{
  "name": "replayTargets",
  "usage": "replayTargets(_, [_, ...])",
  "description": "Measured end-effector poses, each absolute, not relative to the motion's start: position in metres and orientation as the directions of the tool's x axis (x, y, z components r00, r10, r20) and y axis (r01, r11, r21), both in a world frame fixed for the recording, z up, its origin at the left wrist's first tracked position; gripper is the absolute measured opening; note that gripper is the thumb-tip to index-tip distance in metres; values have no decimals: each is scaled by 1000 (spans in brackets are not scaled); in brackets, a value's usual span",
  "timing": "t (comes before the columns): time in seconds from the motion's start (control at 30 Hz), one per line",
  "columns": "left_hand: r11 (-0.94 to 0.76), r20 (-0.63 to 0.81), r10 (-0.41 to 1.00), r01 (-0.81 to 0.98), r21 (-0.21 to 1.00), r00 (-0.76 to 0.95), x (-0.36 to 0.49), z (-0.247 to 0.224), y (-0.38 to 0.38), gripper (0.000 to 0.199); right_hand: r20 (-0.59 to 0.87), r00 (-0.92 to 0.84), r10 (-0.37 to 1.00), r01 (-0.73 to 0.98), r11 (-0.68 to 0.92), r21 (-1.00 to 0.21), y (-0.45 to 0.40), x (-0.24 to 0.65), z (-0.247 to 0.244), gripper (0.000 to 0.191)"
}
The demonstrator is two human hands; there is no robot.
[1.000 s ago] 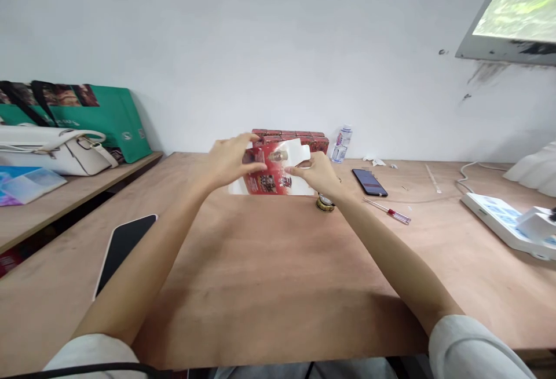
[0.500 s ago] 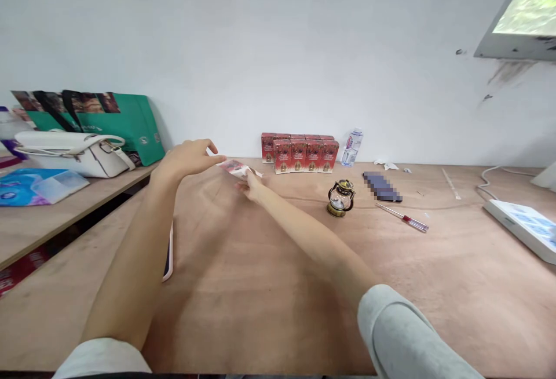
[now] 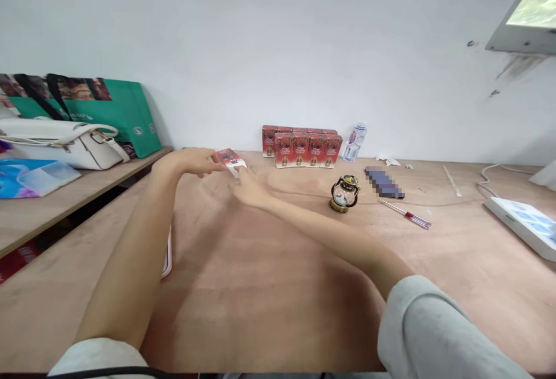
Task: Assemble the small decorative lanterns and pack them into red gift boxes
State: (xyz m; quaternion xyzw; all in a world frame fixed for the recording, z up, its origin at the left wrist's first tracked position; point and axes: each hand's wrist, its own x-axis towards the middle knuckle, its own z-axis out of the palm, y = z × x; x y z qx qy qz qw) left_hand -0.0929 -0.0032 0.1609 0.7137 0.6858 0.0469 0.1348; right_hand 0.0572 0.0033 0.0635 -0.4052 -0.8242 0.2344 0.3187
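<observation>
A red and white box point(image 3: 230, 159) is tilted between my hands, near the back of the wooden table. My right hand point(image 3: 248, 186) grips its near, white end between thumb and fingers. At the box's left side is my left hand point(image 3: 191, 162), its fingers apart and slightly bent, the tips close to the box; whether they touch it I cannot tell. Several similar red boxes point(image 3: 308, 150) stand upright in two rows against the wall. A small brass-coloured lantern point(image 3: 344, 194) stands to the right of my right forearm.
On the table's right lie a dark phone point(image 3: 384, 182), a screwdriver point(image 3: 406, 214) and a white device point(image 3: 523, 222). A clear bottle point(image 3: 355, 142) leans by the wall. Another phone point(image 3: 167, 257) is partly behind my left forearm. Bags point(image 3: 82, 141) sit on the left surface.
The box has turned, its printed face now more visible. My right hand has turned with it, and my left hand has lowered slightly. The view has shifted a little.
</observation>
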Motion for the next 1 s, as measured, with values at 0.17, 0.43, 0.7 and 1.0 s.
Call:
replayTargets(0.17, [-106,-127,980,947,302,150,-93,163,-7,44,475,-629,616,715,698,42,-37,148,104,25])
replayTargets(0.43, [-128,-128,977,947,293,171,-83,173,-20,54,207,-151,966,975,111,194,-26,288,153,40])
replayTargets(0.7, [-420,-122,861,827,373,493,-39,163,-30,60,79,-361,929,926,367,-86,-17,288,138,18])
replayTargets(1.0, [-392,50,745,377,839,665,25,116,-26,74,450,-505,736,361,654,-665,-27,257,130,41])
